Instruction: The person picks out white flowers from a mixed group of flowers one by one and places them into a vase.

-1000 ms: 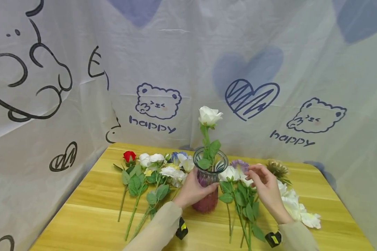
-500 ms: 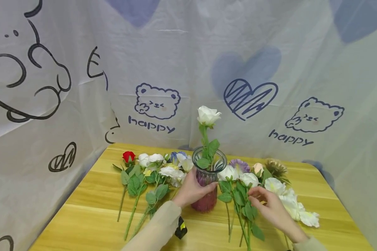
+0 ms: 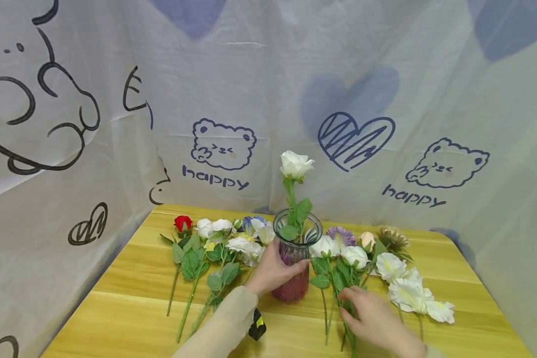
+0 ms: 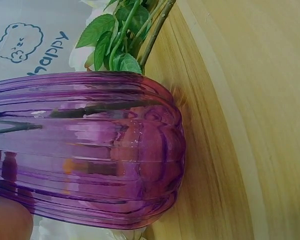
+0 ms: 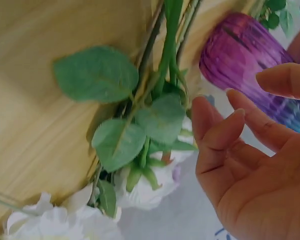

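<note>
A ribbed glass vase point(image 3: 295, 281), purple-pink with a grey-blue rim, stands upright on the table. My left hand point(image 3: 275, 271) grips it around its left side, thumb across the front. One white rose point(image 3: 296, 165) with green leaves stands in the vase, its stem visible through the glass point(image 4: 115, 150) in the left wrist view. To the right, my right hand point(image 3: 371, 318) hovers at the leafy stems of white roses point(image 3: 355, 256). In the right wrist view its fingers are loosely bent, with nothing between them, beside the green stems point(image 5: 167, 55).
Left of the vase lie a red rose point(image 3: 183, 223), several white flowers point(image 3: 246, 248) and a blue flower point(image 3: 254, 223). On the right are a purple flower point(image 3: 341, 235), a brownish flower point(image 3: 392, 238) and white ruffled blooms point(image 3: 409, 293). A printed cloth point(image 3: 268, 99) hangs behind the table.
My right hand has come down and toward me from the flower heads to the rose stems, uncovering a peach bud and a white rose. The left hand stays on the vase.
</note>
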